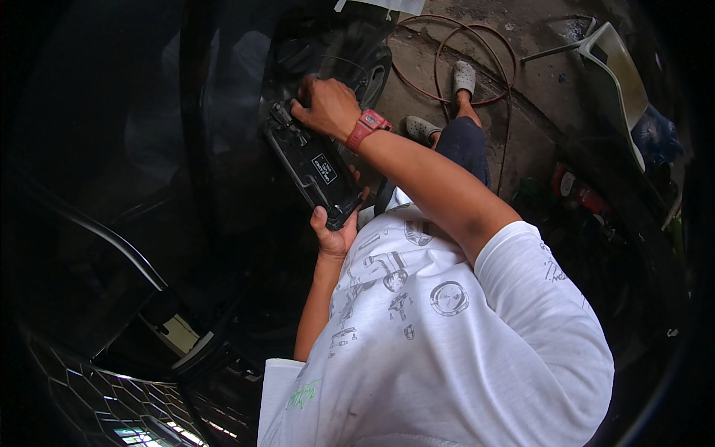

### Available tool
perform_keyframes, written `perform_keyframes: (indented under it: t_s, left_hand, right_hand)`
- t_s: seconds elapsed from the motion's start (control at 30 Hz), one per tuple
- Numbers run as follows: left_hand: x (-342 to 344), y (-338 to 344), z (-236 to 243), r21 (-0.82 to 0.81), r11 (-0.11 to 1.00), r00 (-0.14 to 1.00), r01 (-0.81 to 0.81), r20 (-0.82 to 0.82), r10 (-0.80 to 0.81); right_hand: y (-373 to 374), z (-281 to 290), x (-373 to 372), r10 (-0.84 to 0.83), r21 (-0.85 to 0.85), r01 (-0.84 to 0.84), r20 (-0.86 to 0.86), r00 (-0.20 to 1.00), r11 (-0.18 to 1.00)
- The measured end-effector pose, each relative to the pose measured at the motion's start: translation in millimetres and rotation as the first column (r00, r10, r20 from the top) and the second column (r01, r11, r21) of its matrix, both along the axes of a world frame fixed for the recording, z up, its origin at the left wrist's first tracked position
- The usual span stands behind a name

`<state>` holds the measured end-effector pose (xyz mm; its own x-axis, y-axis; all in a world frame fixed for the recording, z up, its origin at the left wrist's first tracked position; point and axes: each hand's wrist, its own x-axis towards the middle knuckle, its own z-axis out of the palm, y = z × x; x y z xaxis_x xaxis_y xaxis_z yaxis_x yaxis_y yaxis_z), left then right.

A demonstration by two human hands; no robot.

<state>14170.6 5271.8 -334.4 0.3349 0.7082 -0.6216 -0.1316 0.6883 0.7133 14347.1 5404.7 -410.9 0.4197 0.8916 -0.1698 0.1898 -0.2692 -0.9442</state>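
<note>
A black fuel filler flap [316, 167] hangs open from the side of a glossy black car, with a small printed label on its inner face. Round its lower end my left hand [339, 232] is closed, thumb on the near edge and fingertips showing at the far side. My right hand [328, 106], with a red watch [367, 128] on the wrist, is curled at the flap's hinge [287, 123]. Its thumb points at the hinge, while the other fingertips are hidden in the dark recess. A round black cap [294, 56] sits in the recess just beyond this hand.
The dark car body [141, 149] fills the left side. A wheel [376, 74] stands behind my right hand. A reddish hose [514, 63] lies coiled on the floor near my clogs [463, 77]. A pale plastic chair [622, 82] is at the far right.
</note>
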Motion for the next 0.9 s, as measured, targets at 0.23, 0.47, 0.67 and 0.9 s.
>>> perform_keyframes:
  t_s: [0.23, 0.47, 0.67, 0.9]
  left_hand:
    - [-2.4, 1.0, -1.7, 0.002, 1.0, 1.0, 0.014, 0.021, -0.014]
    - [-2.6, 1.0, -1.7, -0.001, 1.0, 1.0, 0.013, 0.021, -0.013]
    - [-1.5, 0.4, -1.0, 0.002, 1.0, 1.0, 0.012, 0.014, -0.012]
    - [-2.0, 0.7, -1.7, 0.001, 1.0, 1.0, 0.011, 0.013, -0.011]
  right_hand:
    - [1.1, -1.1, 0.5, 0.02, -0.017, -0.02, 0.011, 1.0, 1.0]
    - [-0.9, -0.9, -0.8, 0.014, -0.009, -0.014, 0.002, 1.0, 1.0]
    - [3.1, -6.6, -1.9, 0.004, 0.026, -0.004, 0.017, 1.0, 1.0]
    - [5.1, -5.5, 6.3, 0.069, 0.009, -0.07, 0.04, 0.997, 0.998]
